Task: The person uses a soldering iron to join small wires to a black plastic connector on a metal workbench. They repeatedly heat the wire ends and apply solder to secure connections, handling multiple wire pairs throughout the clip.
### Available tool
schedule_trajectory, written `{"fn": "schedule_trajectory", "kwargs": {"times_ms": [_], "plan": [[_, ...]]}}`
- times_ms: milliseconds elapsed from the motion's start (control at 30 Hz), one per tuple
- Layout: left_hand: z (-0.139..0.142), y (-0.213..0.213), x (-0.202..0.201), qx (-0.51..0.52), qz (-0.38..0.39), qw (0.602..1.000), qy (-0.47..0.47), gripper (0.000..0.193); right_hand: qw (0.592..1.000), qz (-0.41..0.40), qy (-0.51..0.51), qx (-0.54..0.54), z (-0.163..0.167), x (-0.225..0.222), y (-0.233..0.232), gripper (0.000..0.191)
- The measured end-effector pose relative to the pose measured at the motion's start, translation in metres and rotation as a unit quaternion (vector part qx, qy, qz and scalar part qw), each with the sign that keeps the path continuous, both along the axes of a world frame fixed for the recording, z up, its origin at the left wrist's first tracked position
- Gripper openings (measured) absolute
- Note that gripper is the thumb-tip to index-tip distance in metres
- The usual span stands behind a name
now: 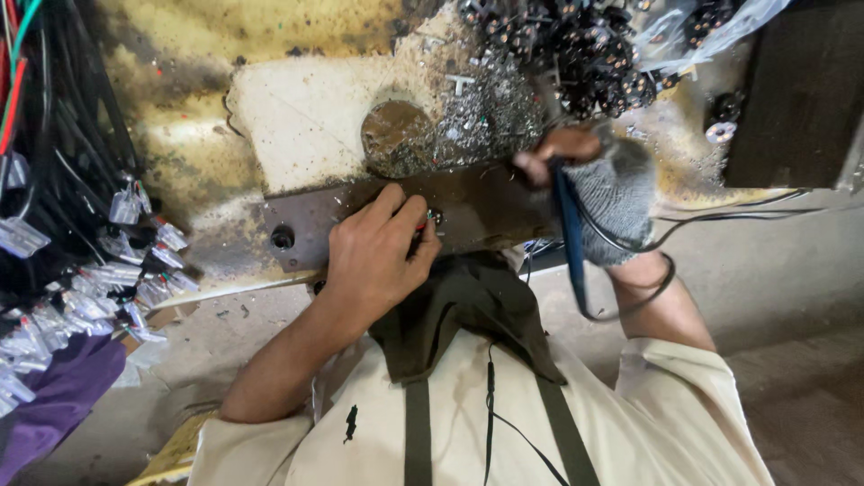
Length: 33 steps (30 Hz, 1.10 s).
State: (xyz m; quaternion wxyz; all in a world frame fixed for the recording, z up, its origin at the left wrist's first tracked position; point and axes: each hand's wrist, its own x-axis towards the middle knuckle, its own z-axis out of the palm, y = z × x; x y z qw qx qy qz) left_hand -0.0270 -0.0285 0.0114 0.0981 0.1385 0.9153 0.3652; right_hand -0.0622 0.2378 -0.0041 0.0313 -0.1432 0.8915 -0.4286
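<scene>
Head view, looking down over a cream shirt and dark apron straps at a grimy counter (306, 117), its surface stained yellow-brown, with a paler plate area and a round hole plugged with dirt. A dark metal bar (468, 211) runs across the near edge of the counter; a round hole shows near its left end. Left hand (373, 256), bare, rests on the bar with fingers curled, thumb and forefinger pinched on a small part (435, 217) sitting on the bar's top face at about its middle; a bit of red shows at the fingertips, too small to tell what it is. Right hand (598, 193) wears a grey knit glove with the fingertips bare; it is clenched around a blue-handled tool (569, 243) at the right end of the bar, the handle hanging down toward the body; the working end is hidden behind the hand. A thin black cable (720, 216) loops around the right wrist and trails off to the right. Metal shavings (490, 112) lie thick on the counter just behind the bar, between the two hands. Beyond them, a heap of small black parts (585, 54), some in a clear plastic bag (711, 27). At far left, bundles of black wires with clear plastic connectors (99, 270) hang well apart from the hands, over a purple cloth (54, 387).
</scene>
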Motion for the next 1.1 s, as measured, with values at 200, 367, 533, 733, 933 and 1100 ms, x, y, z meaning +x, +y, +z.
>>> {"fn": "schedule_trajectory", "kwargs": {"times_ms": [200,367,533,733,933,1100], "plan": [[0.000,0.000,0.001,0.008,0.006,1.000,0.005,0.019,0.962,-0.049,0.087,0.254,0.005,-0.036,0.012,0.010],[-0.001,0.000,0.002,0.012,0.011,1.000,0.003,0.017,0.968,-0.126,-0.152,0.156,0.038,-0.029,-0.010,0.026],[-0.001,0.001,0.001,0.003,0.011,1.000,0.005,0.017,0.973,-0.009,-0.205,0.106,0.053,-0.005,-0.036,0.036],[0.000,0.000,0.001,-0.005,0.005,1.000,0.002,0.018,0.951,0.152,0.075,0.260,0.045,-0.006,-0.018,0.022],[-0.002,0.000,0.002,0.002,0.010,1.000,0.005,0.019,0.896,0.170,0.203,0.356,0.018,0.027,-0.029,0.037],[-0.003,0.001,0.002,-0.002,0.013,1.000,0.017,0.018,0.876,0.140,0.246,0.390,0.017,0.046,-0.050,0.045]]}}
